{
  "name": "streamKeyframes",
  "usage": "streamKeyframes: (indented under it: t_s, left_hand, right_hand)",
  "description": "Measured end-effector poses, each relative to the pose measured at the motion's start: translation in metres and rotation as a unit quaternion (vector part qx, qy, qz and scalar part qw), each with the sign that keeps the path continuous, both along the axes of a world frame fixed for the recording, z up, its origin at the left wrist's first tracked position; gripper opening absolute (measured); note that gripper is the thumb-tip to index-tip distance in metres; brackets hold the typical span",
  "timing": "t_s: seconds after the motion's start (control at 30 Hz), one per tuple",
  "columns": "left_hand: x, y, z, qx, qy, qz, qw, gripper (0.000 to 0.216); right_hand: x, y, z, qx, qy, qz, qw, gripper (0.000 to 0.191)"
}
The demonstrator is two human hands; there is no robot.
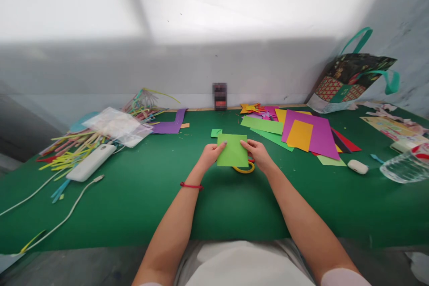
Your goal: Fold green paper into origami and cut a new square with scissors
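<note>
A light green sheet of paper (pixel 232 151) is held above the green table (pixel 140 196), straight in front of me. My left hand (pixel 210 155) grips its left edge, thumb on top. On the right edge my right hand (pixel 257 153) pinches the sheet the same way. Yellow-handled scissors (pixel 244 170) lie on the table just under the sheet, mostly hidden by it. A small green paper scrap (pixel 216 132) lies just beyond the sheet.
Coloured paper sheets (pixel 310 136) are spread at the right, with a patterned bag (pixel 351 81) behind. A plastic bottle (pixel 404 167) and white earbud case (pixel 357 166) lie far right. Paper strips (pixel 72 149), a plastic bag (pixel 115 125), a white power bank (pixel 91 162) and cables sit left.
</note>
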State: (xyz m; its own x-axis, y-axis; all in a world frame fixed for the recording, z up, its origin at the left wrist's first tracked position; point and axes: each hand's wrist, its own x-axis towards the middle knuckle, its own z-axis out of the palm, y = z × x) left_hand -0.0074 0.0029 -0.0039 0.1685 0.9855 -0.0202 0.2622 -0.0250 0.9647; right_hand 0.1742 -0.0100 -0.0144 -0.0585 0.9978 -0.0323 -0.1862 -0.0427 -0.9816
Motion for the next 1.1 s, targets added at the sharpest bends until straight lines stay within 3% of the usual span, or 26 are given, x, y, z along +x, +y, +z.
streamKeyframes:
  t_s: [0.23,0.5,0.63,0.77,0.93,1.1]
  left_hand:
    - [0.001,-0.001,-0.001,-0.038,-0.022,-0.025,0.999,0.056]
    - [0.001,0.002,-0.007,-0.005,0.063,0.020,0.998,0.056]
    - [-0.002,0.005,-0.008,0.001,0.042,0.032,0.999,0.054]
    - [-0.002,0.004,-0.006,-0.039,-0.012,0.037,0.998,0.050]
    - [0.007,0.000,-0.004,-0.148,-0.143,0.001,0.979,0.021]
    - [0.009,0.000,-0.009,-0.168,-0.198,-0.012,0.966,0.017]
  right_hand:
    - [-0.002,0.000,0.003,0.066,-0.066,-0.049,0.994,0.046]
    - [-0.003,-0.003,-0.002,0.161,-0.150,-0.129,0.967,0.040]
    - [-0.007,-0.007,-0.001,0.127,-0.109,-0.043,0.985,0.039]
    - [-0.011,-0.009,0.002,0.062,-0.068,0.049,0.995,0.062]
    - [-0.010,-0.011,0.007,0.058,-0.047,0.044,0.996,0.059]
    - [-0.010,-0.010,0.005,0.060,-0.044,0.035,0.997,0.061]
